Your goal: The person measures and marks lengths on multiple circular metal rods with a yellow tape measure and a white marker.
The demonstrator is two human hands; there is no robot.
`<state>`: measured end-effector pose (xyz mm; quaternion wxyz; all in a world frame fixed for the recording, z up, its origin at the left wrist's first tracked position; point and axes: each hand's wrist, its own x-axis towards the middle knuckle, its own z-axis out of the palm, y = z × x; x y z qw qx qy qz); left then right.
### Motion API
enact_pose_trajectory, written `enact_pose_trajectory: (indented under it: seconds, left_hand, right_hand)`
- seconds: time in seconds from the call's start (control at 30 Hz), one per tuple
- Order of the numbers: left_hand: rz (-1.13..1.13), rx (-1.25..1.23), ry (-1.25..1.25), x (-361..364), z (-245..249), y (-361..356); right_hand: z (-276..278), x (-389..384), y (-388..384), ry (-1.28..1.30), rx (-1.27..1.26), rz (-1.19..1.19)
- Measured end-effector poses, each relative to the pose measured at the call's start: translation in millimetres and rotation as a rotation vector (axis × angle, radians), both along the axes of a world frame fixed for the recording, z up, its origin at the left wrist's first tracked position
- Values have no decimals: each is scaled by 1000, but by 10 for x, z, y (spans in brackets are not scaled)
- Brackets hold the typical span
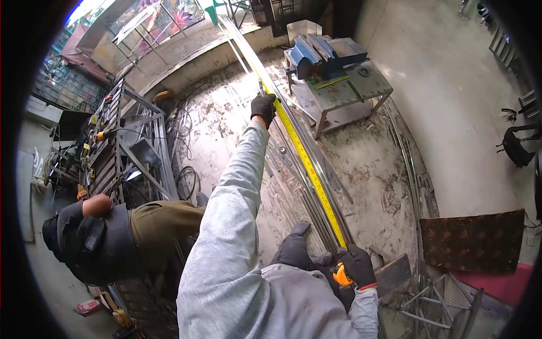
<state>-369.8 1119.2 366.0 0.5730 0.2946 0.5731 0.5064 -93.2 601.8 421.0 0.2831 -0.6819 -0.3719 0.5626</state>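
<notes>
Left hand [263, 108] closed on edge of one yellow blade [309, 167]; right hand [358, 266] clamped around one orange case [340, 275].

Tape blade [307, 166] yellow, dark markings, center; tape case [341, 275] orange, lower right. Gloves [358, 265] black, red cuff edge. Sleeve [231, 198] heather grey. Vise [305, 56] blue, upper center-right. Sheet [471, 242] mottled brown, lower right.
</notes>
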Motion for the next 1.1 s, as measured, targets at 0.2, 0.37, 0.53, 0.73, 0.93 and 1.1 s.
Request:
enact_pose_trajectory:
  seconds: [0.2,0.37,0.53,0.73,0.93,1.1]
  left_hand:
    - [-43,46,15,-212,-194,786]
    - [-102,59,-4,-416,-86,1314]
    - [-52,110,-211,-337,-48,994]
    - [-58,110,-171,-52,-107,281]
    - [4,157,-150,-34,-164,557]
    - [-27,125,-17,-126,-124,751]
  right_hand:
    - [-123,-148,667,-101,-10,86]
    - [-172,-157,517,54,-12,4]
    - [-170,-295,776,286,-84,9]
    - [-426,-278,1294,314,-40,52]
    - [-581,-152,858,250,-1,21]
    - [-368,-29,205,120,-142,-32]
